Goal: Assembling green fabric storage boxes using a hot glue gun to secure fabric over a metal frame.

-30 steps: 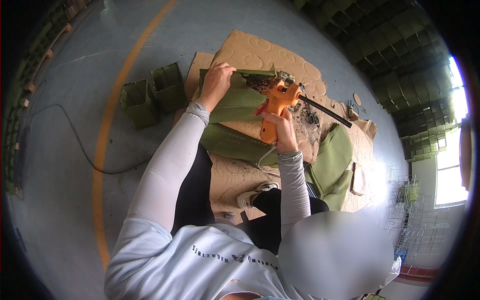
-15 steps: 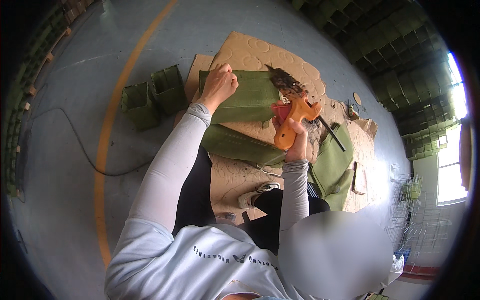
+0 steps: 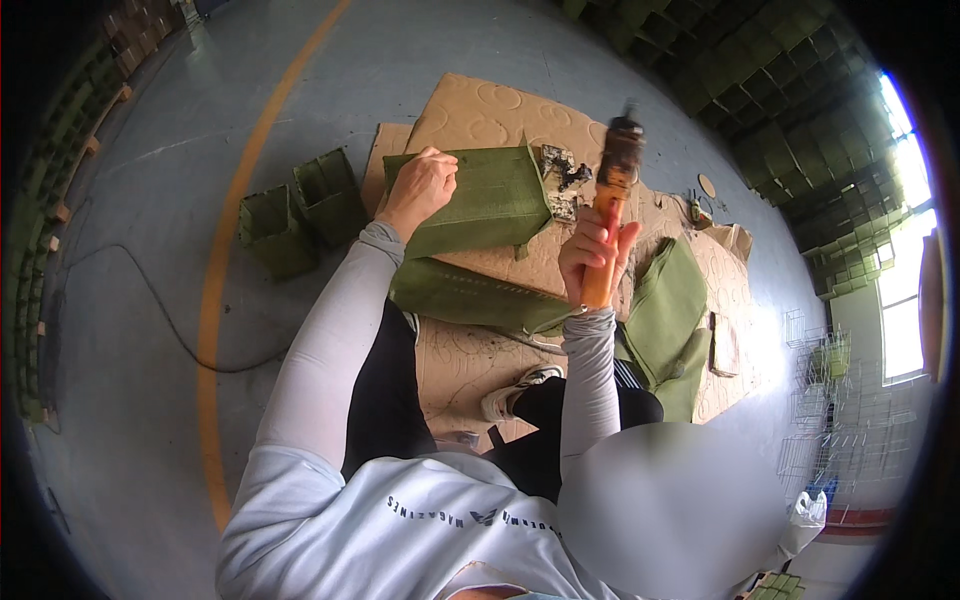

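Note:
Beneath my left hand lies a green felt-like box on its side, with the fingers bent and closed at its far left edge. My right hand is wrapped round the orange handle of a hot glue gun. The gun points up and away, its dark, crusted front smeared by motion. It stands apart from the box, to the right of its end. Just past that end is a small board with black residue. Nearer me lies a second green box.
Brown cardboard sheets cover the floor under the work. Two open green boxes stand at the left, near a yellow floor line and a dark cable. Green felt pieces lie right; stacked green boxes rise beyond.
My right hand has swung the glue gun upright and away from the box's end, uncovering the small blackened board. My left hand has shifted slightly left and nearer me, with the box.

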Motion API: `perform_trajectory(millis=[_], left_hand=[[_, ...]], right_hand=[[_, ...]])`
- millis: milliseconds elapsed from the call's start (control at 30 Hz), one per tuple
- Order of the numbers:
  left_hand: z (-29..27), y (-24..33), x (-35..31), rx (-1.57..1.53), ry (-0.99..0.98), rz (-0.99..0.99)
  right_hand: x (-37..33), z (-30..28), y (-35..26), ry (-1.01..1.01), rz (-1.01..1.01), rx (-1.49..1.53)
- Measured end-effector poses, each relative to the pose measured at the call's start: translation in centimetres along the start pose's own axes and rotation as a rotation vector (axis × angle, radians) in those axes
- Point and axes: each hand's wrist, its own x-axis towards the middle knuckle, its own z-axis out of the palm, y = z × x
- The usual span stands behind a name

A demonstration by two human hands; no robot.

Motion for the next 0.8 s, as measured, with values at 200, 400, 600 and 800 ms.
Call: perform_trajectory(millis=[200, 400, 600, 800], left_hand=[[0.0, 0.1, 0.1, 0.014, -0.038, 0.026], [-0.1, 0.3, 0.3, 0.002, -0.082, -0.021], [1.1, -0.5, -0.1, -0.054, 0.043, 0.019], [1.5, -1.2, -0.6, -0.064, 0.053, 0.001]], right_hand=[[-0.1, 2.2, 0.8, 0.546, -0.195, -0.875], [2.9, 4.5, 0.1, -0.005, 0.082, -0.608], [8.0, 1.3, 1.6, 0.069, 0.14, -0.542], [10.8, -1.7, 2.6, 0.164, 0.106, -0.611]])
